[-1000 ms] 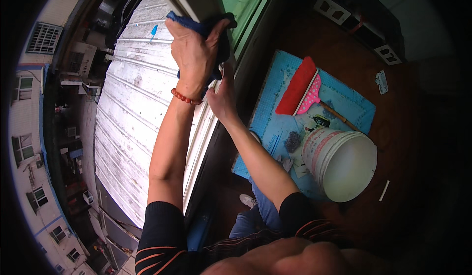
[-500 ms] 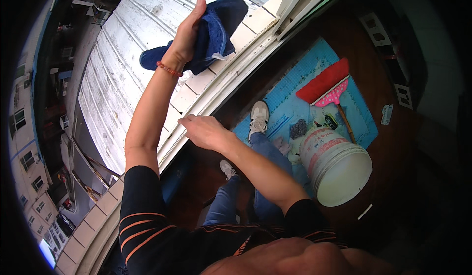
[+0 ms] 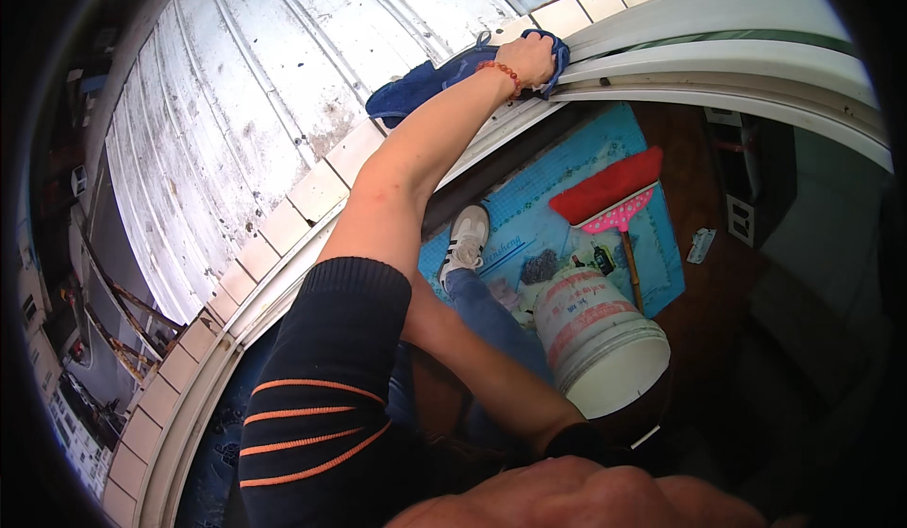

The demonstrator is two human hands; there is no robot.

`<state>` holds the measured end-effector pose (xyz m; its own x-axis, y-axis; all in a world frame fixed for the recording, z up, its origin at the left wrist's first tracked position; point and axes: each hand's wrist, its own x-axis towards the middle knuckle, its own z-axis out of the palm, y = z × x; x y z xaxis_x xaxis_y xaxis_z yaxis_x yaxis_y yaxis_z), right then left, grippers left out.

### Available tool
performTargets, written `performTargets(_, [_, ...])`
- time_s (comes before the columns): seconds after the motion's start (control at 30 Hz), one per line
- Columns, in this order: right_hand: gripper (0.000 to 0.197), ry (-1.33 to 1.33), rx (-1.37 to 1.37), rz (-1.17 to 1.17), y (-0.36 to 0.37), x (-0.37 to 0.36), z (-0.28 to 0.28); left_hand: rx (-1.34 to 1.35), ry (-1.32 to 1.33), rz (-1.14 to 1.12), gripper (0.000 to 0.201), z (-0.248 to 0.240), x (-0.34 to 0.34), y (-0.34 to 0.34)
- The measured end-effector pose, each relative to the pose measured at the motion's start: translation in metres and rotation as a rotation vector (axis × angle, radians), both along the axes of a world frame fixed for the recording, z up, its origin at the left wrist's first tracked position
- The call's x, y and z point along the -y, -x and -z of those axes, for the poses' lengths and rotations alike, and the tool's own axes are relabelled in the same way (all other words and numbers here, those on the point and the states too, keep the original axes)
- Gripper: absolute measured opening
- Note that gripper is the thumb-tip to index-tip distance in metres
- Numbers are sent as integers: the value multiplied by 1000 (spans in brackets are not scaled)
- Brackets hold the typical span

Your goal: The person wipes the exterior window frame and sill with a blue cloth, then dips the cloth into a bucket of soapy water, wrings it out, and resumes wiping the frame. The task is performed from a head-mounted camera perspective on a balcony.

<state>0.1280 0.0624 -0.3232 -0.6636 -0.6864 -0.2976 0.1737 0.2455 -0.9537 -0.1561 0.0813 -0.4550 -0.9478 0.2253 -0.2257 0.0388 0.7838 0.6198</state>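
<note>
Blue cloth (image 3: pixel 416 93) in left grip (image 3: pixel 529 60) at window frame (image 3: pixel 699 60)

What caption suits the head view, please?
Left hand gripping a blue cloth at the window frame; bucket and red broom indoors.

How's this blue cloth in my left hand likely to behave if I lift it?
The blue cloth will probably be floppy, since it bunches around the left hand and its loose end trails off to the left. It should droop rather than roll, as it has no firm shape. It's unlikely to break, being creased, soft-looking fabric.
</note>
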Motion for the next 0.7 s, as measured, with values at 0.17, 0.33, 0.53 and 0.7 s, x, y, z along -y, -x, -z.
performTargets(0.17, [23, 51, -186, -15, -24, 25, -3, -39, -19, -11, 27, -7, 37, -50])
performTargets(0.33, [27, -287, -296, -495, -22, 38, -18, -173, 70, 16, 25, -18, 99, -143])
performTargets(0.53, [24, -576, -291, 292, 74, -65, -20, -202, 20, 32, 32, -41, 110, -172])
performTargets(0.7, [92, -201, -663, 1136, 174, -145, -67, -332, 136, 8, 31, -29, 108, -178])
